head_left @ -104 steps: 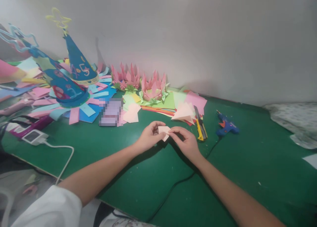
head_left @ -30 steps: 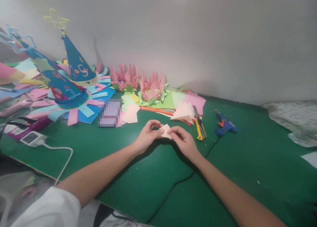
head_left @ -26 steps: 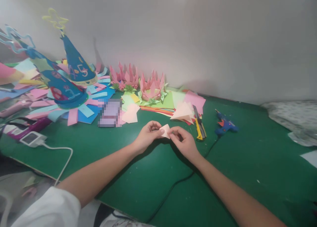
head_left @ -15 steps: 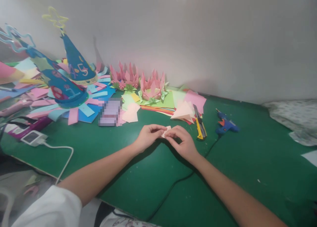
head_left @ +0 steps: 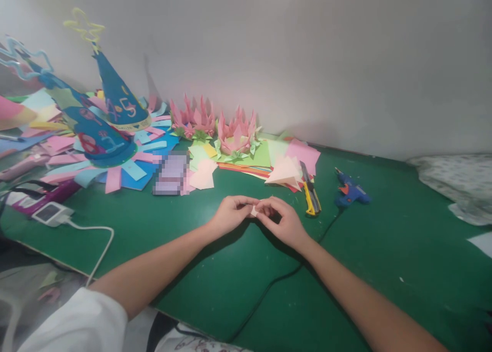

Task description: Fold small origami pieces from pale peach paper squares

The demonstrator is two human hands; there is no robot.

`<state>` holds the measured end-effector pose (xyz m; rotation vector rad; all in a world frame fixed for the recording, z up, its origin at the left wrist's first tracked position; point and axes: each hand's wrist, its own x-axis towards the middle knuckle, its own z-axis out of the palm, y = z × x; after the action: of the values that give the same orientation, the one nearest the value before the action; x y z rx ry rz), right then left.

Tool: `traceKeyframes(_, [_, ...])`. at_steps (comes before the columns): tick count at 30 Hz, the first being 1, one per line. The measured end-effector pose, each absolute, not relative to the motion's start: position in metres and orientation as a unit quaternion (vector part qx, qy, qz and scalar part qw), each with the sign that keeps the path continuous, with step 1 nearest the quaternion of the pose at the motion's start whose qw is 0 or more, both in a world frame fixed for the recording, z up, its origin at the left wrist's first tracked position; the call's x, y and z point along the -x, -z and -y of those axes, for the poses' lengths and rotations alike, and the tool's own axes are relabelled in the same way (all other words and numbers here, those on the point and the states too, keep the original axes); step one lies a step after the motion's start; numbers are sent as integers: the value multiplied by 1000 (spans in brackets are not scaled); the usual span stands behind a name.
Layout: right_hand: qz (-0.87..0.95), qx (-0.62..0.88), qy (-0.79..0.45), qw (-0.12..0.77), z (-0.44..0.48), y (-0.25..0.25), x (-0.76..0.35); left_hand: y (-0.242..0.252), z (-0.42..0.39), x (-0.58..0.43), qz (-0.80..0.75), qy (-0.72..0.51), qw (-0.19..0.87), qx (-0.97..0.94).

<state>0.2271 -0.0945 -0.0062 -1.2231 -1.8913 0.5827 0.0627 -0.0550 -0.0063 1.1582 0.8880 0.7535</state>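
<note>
Upright blue cone hat [head_left: 121, 103], at the rear left of the surface: the digits "4" in purple and "5" in yellow-orange stand side by side on its front, just above the brim. Leaning blue cone hat [head_left: 90, 131] beside it: pale marks on its side, too blurred to read; the pixelated patch [head_left: 171, 173] in front of the coloured papers is likewise unreadable

Cutter [head_left: 310, 194] left of glue gun [head_left: 350, 192]

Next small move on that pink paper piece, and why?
Probably squeeze it flatter to set a crease: left hand and right hand both pinch the small pink paper at the fingertips, mostly covering it, over the green table.
</note>
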Motion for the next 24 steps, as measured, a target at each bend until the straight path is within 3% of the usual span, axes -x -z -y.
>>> traceKeyframes(7, [759, 475, -244, 372, 94, 10, -229, 3, 55, -63, -396, -333, 679, -521])
traceKeyframes(24, [664, 539, -323, 405, 93, 12, -229, 8, 61, -65, -349, -325, 663, -577])
